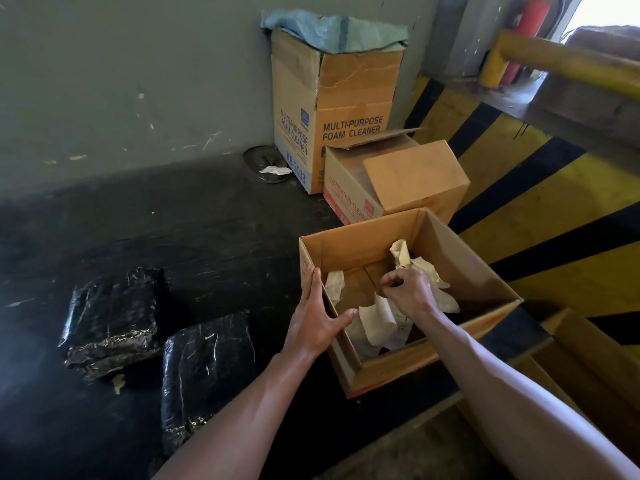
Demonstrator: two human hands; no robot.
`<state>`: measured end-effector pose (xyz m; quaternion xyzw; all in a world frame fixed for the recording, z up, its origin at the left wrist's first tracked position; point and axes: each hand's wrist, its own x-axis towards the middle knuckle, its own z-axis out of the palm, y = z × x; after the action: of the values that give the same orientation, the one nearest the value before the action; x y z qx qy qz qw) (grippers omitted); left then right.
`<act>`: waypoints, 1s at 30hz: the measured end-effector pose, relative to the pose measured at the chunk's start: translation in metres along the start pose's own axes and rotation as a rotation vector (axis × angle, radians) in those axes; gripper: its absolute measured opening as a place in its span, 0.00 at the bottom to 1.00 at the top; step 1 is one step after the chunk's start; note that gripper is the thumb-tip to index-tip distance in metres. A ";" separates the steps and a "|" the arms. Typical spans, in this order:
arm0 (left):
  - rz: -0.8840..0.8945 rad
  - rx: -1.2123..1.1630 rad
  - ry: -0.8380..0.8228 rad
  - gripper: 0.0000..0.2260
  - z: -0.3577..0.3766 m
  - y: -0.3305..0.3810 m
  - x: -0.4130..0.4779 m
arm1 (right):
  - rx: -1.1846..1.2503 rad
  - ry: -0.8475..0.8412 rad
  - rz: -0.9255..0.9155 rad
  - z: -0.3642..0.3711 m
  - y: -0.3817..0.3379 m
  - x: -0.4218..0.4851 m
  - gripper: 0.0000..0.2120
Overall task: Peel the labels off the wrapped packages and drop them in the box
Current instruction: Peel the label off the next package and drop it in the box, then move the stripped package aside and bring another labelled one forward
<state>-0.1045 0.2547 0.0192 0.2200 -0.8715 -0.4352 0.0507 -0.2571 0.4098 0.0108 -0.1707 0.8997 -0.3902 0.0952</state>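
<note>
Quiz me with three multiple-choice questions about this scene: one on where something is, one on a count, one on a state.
1. Where is the left hand?
A. On the open cardboard box's left wall
B. On a package
C. On the floor

2. How many black plastic-wrapped packages lie on the dark floor?
A. One
B. Two
C. Four

3. The right hand is:
A. Flat and spread
B. Curled over the crumpled paper labels inside the box
C. Outside the box

Answers: 1 A, fingers rest along that wall. 2 B, one package lies beside another. 3 B, its fingers are bent above the labels.
</note>
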 end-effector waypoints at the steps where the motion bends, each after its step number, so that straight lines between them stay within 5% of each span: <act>1: -0.003 -0.002 -0.001 0.51 0.000 0.000 0.000 | 0.005 0.003 0.008 0.000 -0.001 0.000 0.07; 10: -0.002 -0.080 -0.018 0.50 -0.005 -0.002 -0.002 | 0.081 0.009 0.048 -0.010 -0.015 -0.005 0.06; 17: -0.059 -0.151 0.149 0.42 -0.065 -0.035 -0.016 | 0.180 0.014 -0.078 -0.002 -0.081 0.000 0.15; 30: -0.420 -0.227 0.572 0.36 -0.245 -0.197 -0.057 | 0.020 -0.192 -0.202 0.173 -0.227 -0.011 0.28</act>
<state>0.0815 -0.0045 0.0222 0.4996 -0.7041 -0.4511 0.2261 -0.1417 0.1532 0.0605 -0.2960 0.8607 -0.3888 0.1430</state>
